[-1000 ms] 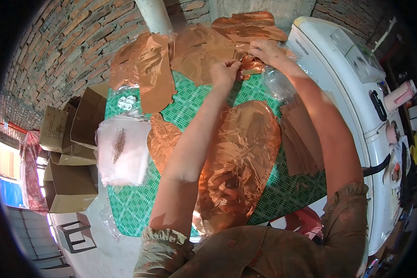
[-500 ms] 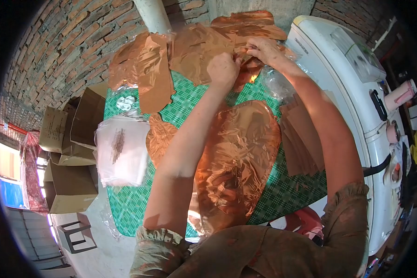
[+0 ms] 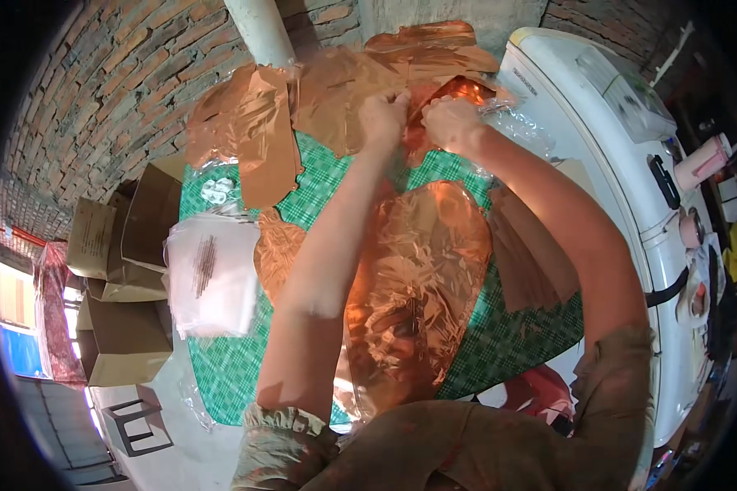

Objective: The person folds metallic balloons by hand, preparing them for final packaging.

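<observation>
My left hand (image 3: 384,119) and my right hand (image 3: 453,123) are close together near the table's far edge, fingers pinched on a shiny copper-coloured foil piece (image 3: 418,100). Part of that foil rises between and behind them, glowing orange. Flat foil pieces (image 3: 327,86) lie left of and behind my hands. A large wrinkled foil shape (image 3: 426,278) stretches between my forearms toward my body, and a smaller foil piece (image 3: 278,250) shows beside my left forearm.
A green checked tablecloth (image 3: 319,176) covers the table. Clear plastic bags (image 3: 213,274) are stacked at left, brown flat sheets (image 3: 532,254) at right. Open cardboard boxes (image 3: 123,335) stand left of the table; a white appliance (image 3: 630,172) borders its right side.
My right hand has come down and to the left, its fingers now curled in. My left hand has shifted slightly left. The foil between them has opened upward.
</observation>
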`<state>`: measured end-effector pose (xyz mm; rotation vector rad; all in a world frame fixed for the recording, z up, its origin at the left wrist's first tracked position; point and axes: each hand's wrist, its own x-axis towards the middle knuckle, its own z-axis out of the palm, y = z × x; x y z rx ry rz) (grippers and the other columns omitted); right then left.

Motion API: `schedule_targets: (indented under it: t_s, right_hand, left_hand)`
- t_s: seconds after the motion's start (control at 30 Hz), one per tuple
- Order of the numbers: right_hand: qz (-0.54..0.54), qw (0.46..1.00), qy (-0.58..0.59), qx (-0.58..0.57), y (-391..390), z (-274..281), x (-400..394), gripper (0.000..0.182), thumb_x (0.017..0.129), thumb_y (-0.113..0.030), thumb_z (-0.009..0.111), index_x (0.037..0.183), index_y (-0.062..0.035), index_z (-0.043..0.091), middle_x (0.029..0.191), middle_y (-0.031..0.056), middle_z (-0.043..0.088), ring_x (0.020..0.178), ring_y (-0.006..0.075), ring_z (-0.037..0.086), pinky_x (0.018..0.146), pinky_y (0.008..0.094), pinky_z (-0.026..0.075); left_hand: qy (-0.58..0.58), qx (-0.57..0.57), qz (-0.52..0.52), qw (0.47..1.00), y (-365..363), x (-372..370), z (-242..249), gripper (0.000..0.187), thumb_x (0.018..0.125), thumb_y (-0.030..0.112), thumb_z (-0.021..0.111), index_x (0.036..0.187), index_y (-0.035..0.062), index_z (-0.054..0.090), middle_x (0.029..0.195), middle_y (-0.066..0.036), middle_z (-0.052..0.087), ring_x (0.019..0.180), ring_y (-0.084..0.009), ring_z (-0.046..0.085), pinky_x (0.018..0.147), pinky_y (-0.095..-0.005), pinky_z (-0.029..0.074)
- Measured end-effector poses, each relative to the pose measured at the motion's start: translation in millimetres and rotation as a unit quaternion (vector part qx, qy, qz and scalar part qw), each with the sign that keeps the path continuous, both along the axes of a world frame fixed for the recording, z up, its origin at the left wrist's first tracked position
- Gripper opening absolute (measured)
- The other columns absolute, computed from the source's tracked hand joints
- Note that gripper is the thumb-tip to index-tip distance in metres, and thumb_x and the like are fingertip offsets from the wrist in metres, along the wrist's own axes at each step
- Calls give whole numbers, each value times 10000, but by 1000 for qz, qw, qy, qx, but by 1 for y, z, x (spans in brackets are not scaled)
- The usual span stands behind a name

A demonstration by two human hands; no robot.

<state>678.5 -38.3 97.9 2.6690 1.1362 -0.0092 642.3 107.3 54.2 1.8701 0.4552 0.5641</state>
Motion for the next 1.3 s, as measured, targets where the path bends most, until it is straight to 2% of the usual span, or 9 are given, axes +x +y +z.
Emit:
schedule_targets:
  t_s: [0.17, 0.27, 0.37, 0.57, 0.67, 0.8, 1.03, 1.2, 1.3]
  right_hand:
    - [-69, 991, 70, -88, 19, -5, 49, 535, 1033, -311, 473, 1495, -86, 621, 1600, 156, 549, 1502, 391, 457, 1179, 734, 248]
    - [-145, 985, 79, 56, 22, -36, 86, 569, 1028, -384, 486, 1504, -103, 618, 1624, 151, 525, 1531, 388, 434, 1196, 731, 230]
    - [-126, 979, 158, 3, 30, -25, 105, 700, 999, -588, 476, 1540, -157, 584, 1625, 147, 521, 1502, 391, 474, 1231, 618, 297]
    - [-19, 988, 145, 54, 20, -11, 104, 941, 942, -831, 435, 1677, -247, 369, 1749, 105, 322, 1609, 323, 298, 1308, 475, 236]
    - [-104, 964, 241, 32, 12, 34, 65, 933, 945, -810, 443, 1697, -271, 320, 1770, 83, 277, 1616, 324, 282, 1309, 459, 230]
    - [-7, 992, 127, 15, 18, 7, 100, 791, 997, -681, 457, 1650, -236, 421, 1715, 70, 396, 1587, 273, 352, 1285, 452, 289]
    - [33, 991, 131, 18, 38, 14, 114, 622, 1030, -523, 525, 1467, -92, 623, 1598, 201, 518, 1495, 361, 463, 1222, 476, 379]
    - [157, 971, 28, 178, 53, 42, 21, 798, 956, -490, 680, 1617, -110, 442, 1627, 214, 457, 1477, 395, 456, 1229, 480, 388]
    - [261, 896, 173, 315, 84, 80, -73, 930, 941, -434, 778, 1682, -130, 307, 1703, 193, 350, 1587, 336, 317, 1267, 476, 335]
  left_hand:
    - [-81, 18, -30, 996, -24, -24, 32, 237, 982, 238, 773, 1096, 37, 828, 838, -53, 783, 735, -115, 681, 702, -305, 547]
    - [-153, 108, -40, 981, -17, -32, 54, 237, 956, 231, 758, 1067, 34, 827, 927, -178, 801, 826, -259, 778, 793, -393, 581]
    - [-193, 146, -70, 968, 12, -52, 94, 209, 1008, 216, 750, 1118, 54, 826, 936, -41, 799, 847, -96, 701, 739, -299, 555]
    - [-128, 306, -44, 942, 75, -137, 166, 278, 1041, 240, 731, 1210, 25, 782, 1056, -47, 799, 945, -107, 711, 871, -265, 566]
    - [-126, 277, -62, 951, 114, -182, 192, 391, 988, 96, 770, 1367, 35, 696, 1253, -84, 769, 1158, -163, 717, 1014, -316, 579]
    - [-128, 597, 55, 790, 178, -244, 222, 411, 940, 52, 782, 1343, 109, 722, 1263, -69, 768, 1192, -197, 732, 1014, -336, 573]
    - [-72, 572, 152, 802, 222, -319, 262, 201, 1016, 175, 723, 1200, 125, 788, 1145, -51, 807, 1090, -177, 774, 915, -310, 578]
    - [-118, 575, 136, 798, 200, -337, 279, 189, 988, 156, 749, 1159, 86, 788, 1093, -54, 800, 992, -183, 774, 850, -310, 595]
    - [-124, 560, 128, 809, 175, -350, 287, 189, 999, 144, 732, 1171, 87, 786, 1105, -40, 805, 1069, -160, 770, 916, -306, 581]
